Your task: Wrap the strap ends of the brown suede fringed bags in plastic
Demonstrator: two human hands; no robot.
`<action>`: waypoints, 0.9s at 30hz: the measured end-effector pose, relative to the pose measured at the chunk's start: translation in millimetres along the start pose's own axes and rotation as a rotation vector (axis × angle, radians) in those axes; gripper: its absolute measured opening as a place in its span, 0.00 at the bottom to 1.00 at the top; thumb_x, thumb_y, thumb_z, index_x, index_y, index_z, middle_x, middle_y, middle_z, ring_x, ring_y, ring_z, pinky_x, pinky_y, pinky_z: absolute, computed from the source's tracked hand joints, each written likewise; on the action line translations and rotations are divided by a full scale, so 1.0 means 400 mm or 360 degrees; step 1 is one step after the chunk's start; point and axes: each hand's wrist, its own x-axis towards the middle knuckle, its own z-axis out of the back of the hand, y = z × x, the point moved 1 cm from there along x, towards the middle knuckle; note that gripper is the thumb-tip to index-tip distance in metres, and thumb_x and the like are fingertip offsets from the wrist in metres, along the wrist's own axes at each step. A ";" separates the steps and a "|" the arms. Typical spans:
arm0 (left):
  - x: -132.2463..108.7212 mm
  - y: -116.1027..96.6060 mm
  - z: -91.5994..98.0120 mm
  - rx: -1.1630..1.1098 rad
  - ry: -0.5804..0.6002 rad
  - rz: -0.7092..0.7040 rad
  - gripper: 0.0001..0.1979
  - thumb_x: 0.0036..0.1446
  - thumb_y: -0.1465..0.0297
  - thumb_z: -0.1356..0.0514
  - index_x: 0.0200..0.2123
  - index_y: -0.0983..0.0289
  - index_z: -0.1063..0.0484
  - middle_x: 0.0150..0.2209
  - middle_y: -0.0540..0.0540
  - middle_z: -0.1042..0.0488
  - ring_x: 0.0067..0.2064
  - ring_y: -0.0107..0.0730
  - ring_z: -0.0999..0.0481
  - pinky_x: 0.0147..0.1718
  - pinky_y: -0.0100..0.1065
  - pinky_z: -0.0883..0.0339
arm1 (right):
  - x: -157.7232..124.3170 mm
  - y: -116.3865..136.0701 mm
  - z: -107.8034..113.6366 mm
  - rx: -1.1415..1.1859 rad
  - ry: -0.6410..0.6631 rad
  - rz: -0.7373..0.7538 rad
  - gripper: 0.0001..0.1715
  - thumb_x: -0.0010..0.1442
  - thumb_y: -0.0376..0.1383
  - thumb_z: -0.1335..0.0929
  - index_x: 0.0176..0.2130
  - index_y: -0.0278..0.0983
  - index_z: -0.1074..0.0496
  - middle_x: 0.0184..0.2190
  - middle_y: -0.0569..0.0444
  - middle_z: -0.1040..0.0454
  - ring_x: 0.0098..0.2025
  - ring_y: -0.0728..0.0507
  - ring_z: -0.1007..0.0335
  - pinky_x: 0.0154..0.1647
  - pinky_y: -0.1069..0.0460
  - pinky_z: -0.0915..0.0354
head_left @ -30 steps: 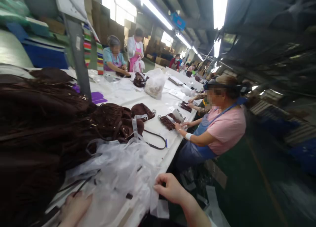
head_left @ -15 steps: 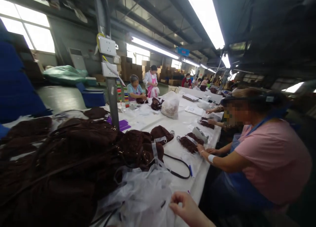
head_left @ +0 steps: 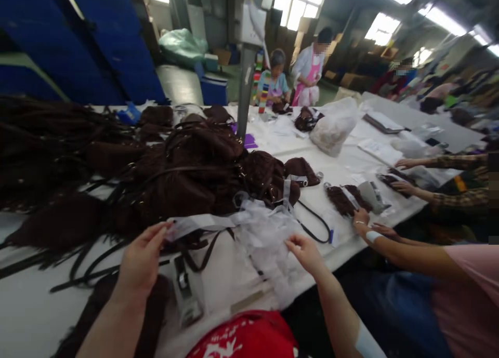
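Note:
My left hand (head_left: pixel 142 262) pinches one end of a thin clear plastic bag (head_left: pixel 202 224) that stretches to the right over the white table (head_left: pixel 39 306). My right hand (head_left: pixel 307 253) is closed on a crumpled heap of the same clear plastic (head_left: pixel 268 238). Just behind both hands lies a big pile of dark brown fringed bags with straps (head_left: pixel 183 171). A small grey tool (head_left: pixel 187 290) lies on the table between my arms.
A person in a pink shirt (head_left: pixel 463 295) works at my right, hands on brown pieces (head_left: pixel 343 199). A grey post (head_left: pixel 244 88) rises mid-table. A full clear sack (head_left: pixel 331 127), papers and more workers are farther along. Blue panels stand at the back left.
The view swung down and left. My left hand came back into view, holding the plastic. My right hand moved up onto the crumpled plastic heap.

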 end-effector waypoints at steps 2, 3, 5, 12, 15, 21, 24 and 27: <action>-0.010 -0.057 0.048 -0.0238 -0.0151 -0.0031 0.15 0.37 0.66 0.29 0.32 0.63 0.22 0.33 0.51 0.20 0.35 0.27 0.23 0.40 0.26 0.27 | 0.006 0.019 -0.004 -0.0085 0.0026 0.0016 0.15 0.57 0.45 0.34 0.26 0.37 0.31 0.24 0.56 0.30 0.30 0.45 0.35 0.35 0.52 0.40; -0.017 -0.084 0.075 -0.0328 -0.0213 -0.0048 0.14 0.37 0.68 0.29 0.31 0.64 0.22 0.31 0.50 0.21 0.34 0.25 0.24 0.38 0.24 0.28 | 0.005 0.029 -0.008 -0.0131 0.0032 0.0026 0.15 0.57 0.45 0.34 0.27 0.37 0.30 0.24 0.55 0.30 0.30 0.45 0.35 0.35 0.52 0.40; -0.034 -0.131 0.135 -0.0393 -0.0313 -0.0097 0.13 0.36 0.72 0.29 0.31 0.64 0.22 0.30 0.49 0.21 0.32 0.24 0.25 0.35 0.22 0.28 | -0.001 0.049 -0.026 -0.0196 0.0035 0.0047 0.15 0.57 0.45 0.34 0.26 0.37 0.30 0.24 0.55 0.29 0.29 0.45 0.34 0.34 0.52 0.40; -0.087 -0.148 0.335 -0.0339 -0.0419 -0.0102 0.15 0.34 0.76 0.30 0.31 0.66 0.23 0.29 0.48 0.22 0.33 0.22 0.26 0.37 0.19 0.30 | -0.026 0.084 -0.188 -0.0269 0.0287 0.0041 0.15 0.58 0.45 0.35 0.28 0.37 0.29 0.25 0.54 0.26 0.29 0.45 0.31 0.33 0.52 0.38; -0.109 -0.097 0.380 -0.0304 -0.0393 0.0119 0.16 0.32 0.75 0.29 0.31 0.65 0.23 0.29 0.49 0.23 0.31 0.22 0.26 0.33 0.19 0.31 | -0.040 0.088 -0.269 -0.0482 0.0429 0.0007 0.14 0.59 0.44 0.36 0.30 0.37 0.28 0.26 0.53 0.24 0.30 0.44 0.29 0.33 0.52 0.37; -0.146 -0.036 0.441 -0.0259 -0.0349 0.0132 0.16 0.36 0.71 0.29 0.33 0.64 0.23 0.29 0.49 0.23 0.29 0.23 0.27 0.28 0.22 0.33 | -0.113 0.078 -0.366 -0.0990 0.0813 0.0064 0.22 0.55 0.40 0.31 0.48 0.33 0.28 0.43 0.43 0.23 0.46 0.38 0.27 0.47 0.48 0.36; -0.153 -0.023 0.489 -0.0220 -0.0337 0.0095 0.16 0.38 0.70 0.29 0.34 0.64 0.23 0.31 0.50 0.23 0.28 0.22 0.28 0.29 0.22 0.34 | -0.155 0.075 -0.379 -0.0997 0.0747 0.0050 0.25 0.56 0.40 0.31 0.51 0.31 0.29 0.49 0.40 0.26 0.50 0.36 0.30 0.52 0.45 0.38; -0.163 -0.006 0.525 -0.0174 -0.0277 0.0135 0.17 0.41 0.68 0.29 0.37 0.65 0.23 0.33 0.52 0.23 0.29 0.23 0.28 0.30 0.24 0.34 | -0.188 0.096 -0.383 -0.0788 0.0785 0.0069 0.22 0.56 0.43 0.31 0.47 0.34 0.25 0.45 0.42 0.24 0.47 0.36 0.29 0.51 0.44 0.37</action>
